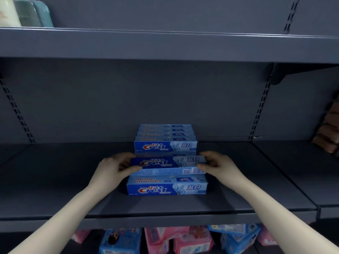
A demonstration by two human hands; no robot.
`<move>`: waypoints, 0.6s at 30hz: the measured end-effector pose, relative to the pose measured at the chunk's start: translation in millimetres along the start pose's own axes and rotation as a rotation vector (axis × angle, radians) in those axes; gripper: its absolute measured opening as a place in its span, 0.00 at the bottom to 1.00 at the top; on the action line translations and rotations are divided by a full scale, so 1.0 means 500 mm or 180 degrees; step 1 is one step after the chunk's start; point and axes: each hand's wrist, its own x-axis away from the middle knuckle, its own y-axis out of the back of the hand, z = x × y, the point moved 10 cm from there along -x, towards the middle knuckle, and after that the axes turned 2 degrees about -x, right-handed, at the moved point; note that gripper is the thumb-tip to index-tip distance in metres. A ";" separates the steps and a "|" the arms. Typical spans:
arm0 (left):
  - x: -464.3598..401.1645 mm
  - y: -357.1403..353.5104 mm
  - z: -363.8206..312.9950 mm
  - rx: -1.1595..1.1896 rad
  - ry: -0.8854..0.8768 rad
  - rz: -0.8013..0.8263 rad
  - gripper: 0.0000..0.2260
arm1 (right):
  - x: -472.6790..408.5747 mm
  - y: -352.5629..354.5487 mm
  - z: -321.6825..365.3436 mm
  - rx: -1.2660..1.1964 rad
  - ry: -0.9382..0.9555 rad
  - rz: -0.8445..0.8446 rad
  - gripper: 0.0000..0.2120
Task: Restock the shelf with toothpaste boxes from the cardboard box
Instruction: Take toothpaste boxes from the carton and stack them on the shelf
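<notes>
A blue Crest toothpaste box (pixel 167 165) is held level above the grey shelf (pixel 73 189). My left hand (pixel 114 166) grips its left end and my right hand (pixel 215 162) grips its right end. Just below and in front of it lies another toothpaste box (pixel 167 186) on the shelf. Behind it a row of several toothpaste boxes (pixel 166 139) runs back toward the rear panel. The cardboard box is out of view.
An upper shelf (pixel 165 44) overhangs the working space, with pale containers (pixel 23 12) at its far left. Brown packs (pixel 328 129) sit at the right edge. Pink and blue packets (pixel 170 239) fill the level below.
</notes>
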 end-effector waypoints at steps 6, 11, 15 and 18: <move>0.002 0.014 -0.001 -0.0039 -0.0172 -0.0227 0.18 | -0.004 0.001 0.007 0.0056 0.0125 -0.0053 0.17; 0.002 0.023 -0.015 -0.0401 -0.0585 -0.0395 0.16 | -0.001 0.009 0.020 0.0245 0.0312 -0.0190 0.17; 0.012 0.021 -0.017 -0.0469 -0.0917 -0.0472 0.14 | 0.010 0.006 0.027 0.0460 0.0453 -0.0198 0.17; 0.022 0.017 -0.014 -0.0410 -0.0989 -0.0552 0.12 | 0.015 0.007 0.028 0.0472 0.0572 -0.0270 0.17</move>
